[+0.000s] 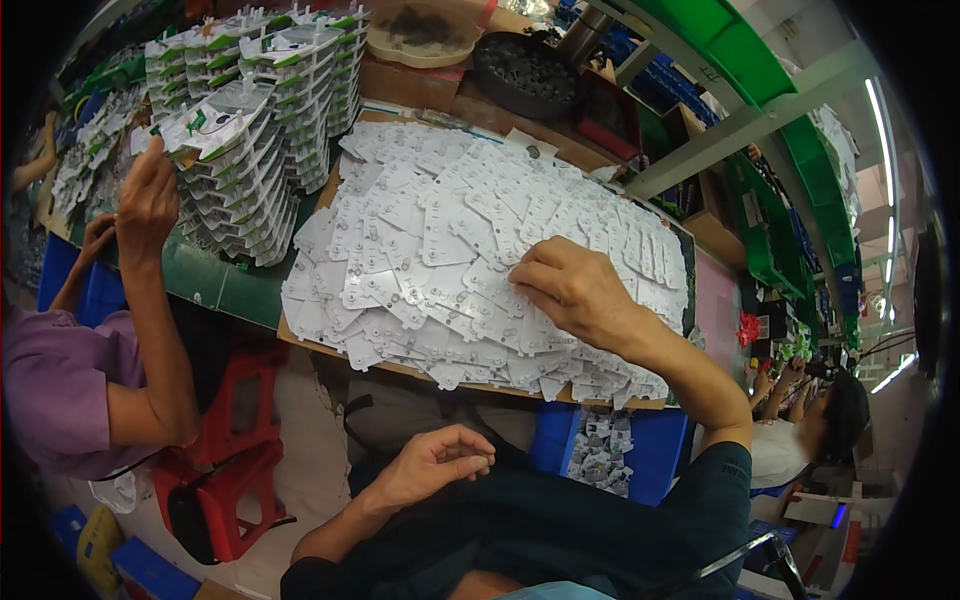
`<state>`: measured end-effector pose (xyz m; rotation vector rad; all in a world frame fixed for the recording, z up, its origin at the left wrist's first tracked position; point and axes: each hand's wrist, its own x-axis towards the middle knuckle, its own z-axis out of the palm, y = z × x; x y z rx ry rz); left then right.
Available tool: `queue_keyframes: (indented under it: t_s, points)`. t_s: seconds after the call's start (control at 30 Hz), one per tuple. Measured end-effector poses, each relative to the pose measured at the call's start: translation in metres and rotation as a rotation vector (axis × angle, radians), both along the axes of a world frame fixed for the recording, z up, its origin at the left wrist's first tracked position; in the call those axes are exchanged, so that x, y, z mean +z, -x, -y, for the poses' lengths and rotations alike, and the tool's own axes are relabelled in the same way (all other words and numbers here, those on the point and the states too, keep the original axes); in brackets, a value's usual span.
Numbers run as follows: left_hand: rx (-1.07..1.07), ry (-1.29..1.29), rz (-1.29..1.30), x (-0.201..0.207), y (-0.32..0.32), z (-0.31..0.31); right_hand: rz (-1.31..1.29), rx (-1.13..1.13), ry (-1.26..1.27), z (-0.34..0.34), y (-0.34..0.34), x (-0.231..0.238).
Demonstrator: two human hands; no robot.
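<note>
A broad layer of overlapping flat white plastic parts (pixel 440 235) covers the board on the table in front of me. Over its right half, my right hand (pixel 580 295) is closed, thumb and fingertips drawn together just above the parts. Whatever lies between those fingertips, if anything, is hidden or too small to name. My left hand (pixel 437 465) hovers over my lap, short of the table's front edge. Its fingers are curled in toward the thumb, and I cannot make out anything in them.
Tall stacks of white-and-green plastic housings (pixel 240 150) stand at the left, where a co-worker's hand (pixel 150 200) touches one. A black round tray (pixel 525 75) sits behind the parts. Below the table's front edge is a blue bin (pixel 655 455) with small pieces; a red stool (pixel 235 470) stands left.
</note>
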<state>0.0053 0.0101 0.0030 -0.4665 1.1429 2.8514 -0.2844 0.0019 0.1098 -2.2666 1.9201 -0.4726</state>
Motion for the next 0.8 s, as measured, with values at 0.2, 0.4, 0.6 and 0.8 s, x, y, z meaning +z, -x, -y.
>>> queue_keyframes:
  t_s: [0.2,0.4,0.6,0.8]
  points:
    - [-0.004,0.000,0.000,0.001,-0.003,-0.005,-0.060,0.018,-0.003,0.001,-0.005,-0.010]
    - [0.035,-0.037,-0.001,-0.002,-0.007,-0.005,-0.082,0.053,-0.049,0.005,-0.011,-0.007]
    - [0.117,-0.008,-0.012,0.006,-0.001,0.005,-0.056,0.047,0.000,0.000,-0.017,0.011]
    - [0.352,-0.132,0.012,0.017,0.013,0.011,0.380,0.068,0.003,-0.043,-0.053,0.005]
